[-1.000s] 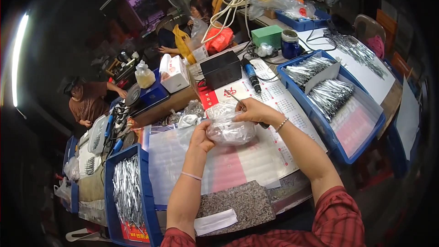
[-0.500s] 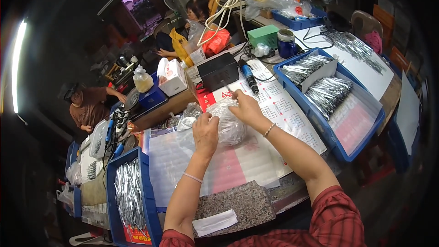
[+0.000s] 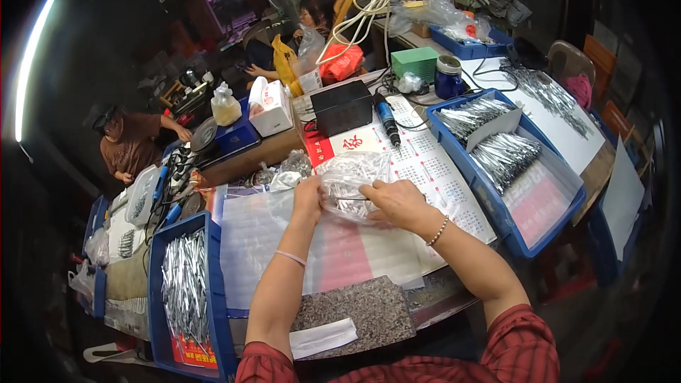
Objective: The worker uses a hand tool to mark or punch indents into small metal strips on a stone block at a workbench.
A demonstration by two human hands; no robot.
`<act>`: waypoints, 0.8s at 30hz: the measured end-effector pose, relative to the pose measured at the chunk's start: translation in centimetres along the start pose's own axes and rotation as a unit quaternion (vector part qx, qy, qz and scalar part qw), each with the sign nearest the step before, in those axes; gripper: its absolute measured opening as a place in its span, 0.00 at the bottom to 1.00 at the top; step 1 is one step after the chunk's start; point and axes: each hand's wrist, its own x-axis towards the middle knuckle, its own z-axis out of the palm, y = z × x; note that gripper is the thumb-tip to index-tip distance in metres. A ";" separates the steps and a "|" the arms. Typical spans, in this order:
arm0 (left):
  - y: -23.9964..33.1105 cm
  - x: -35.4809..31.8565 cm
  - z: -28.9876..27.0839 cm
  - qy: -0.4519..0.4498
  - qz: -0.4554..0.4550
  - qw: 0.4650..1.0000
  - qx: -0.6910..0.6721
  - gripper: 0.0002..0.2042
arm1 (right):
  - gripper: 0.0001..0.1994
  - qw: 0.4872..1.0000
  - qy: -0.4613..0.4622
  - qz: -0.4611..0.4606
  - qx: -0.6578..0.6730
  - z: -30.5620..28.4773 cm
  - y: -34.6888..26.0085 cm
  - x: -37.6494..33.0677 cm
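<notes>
A clear plastic bag (image 3: 355, 170) full of small pale pieces rests on the work surface in front of me, its mouth towards me. My left hand (image 3: 307, 200) is closed on the bag's left edge. My right hand (image 3: 399, 206) is closed at the bag's near right side, fingers pinched together. A thin dark rod (image 3: 350, 198) runs from its fingertips across the bag's opening; its kind is too small to tell. Under the bag lie a translucent plastic sheet (image 3: 262, 241) and a printed calendar sheet (image 3: 454, 198).
Blue trays of thin silvery metal pieces stand at the right (image 3: 521, 230) and left (image 3: 213, 269). Beyond the bag are a black box (image 3: 342, 108), a blue-and-black power tool (image 3: 386, 122) and a tissue box (image 3: 270, 110). A stone slab (image 3: 362, 305) lies nearest me. Two people sit farther off.
Both hands have come lower on the bag, which now sits with its mouth spread towards me. My right hand has moved from the bag's top to its near side, with a thin rod at its fingertips.
</notes>
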 end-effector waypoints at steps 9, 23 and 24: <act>-0.3 -6.6 0.9 -0.040 0.520 0.555 0.648 0.17 | 0.49 0.994 0.038 0.101 0.034 1.4 0.1 -0.4; -0.9 -6.4 -1.3 -0.070 0.424 0.608 0.667 0.29 | 0.37 0.980 0.019 0.125 0.156 2.1 2.4 -1.0; -0.8 -6.4 -1.2 -0.081 0.409 0.628 0.657 0.29 | 0.37 0.980 0.019 0.123 0.156 2.3 1.9 -0.9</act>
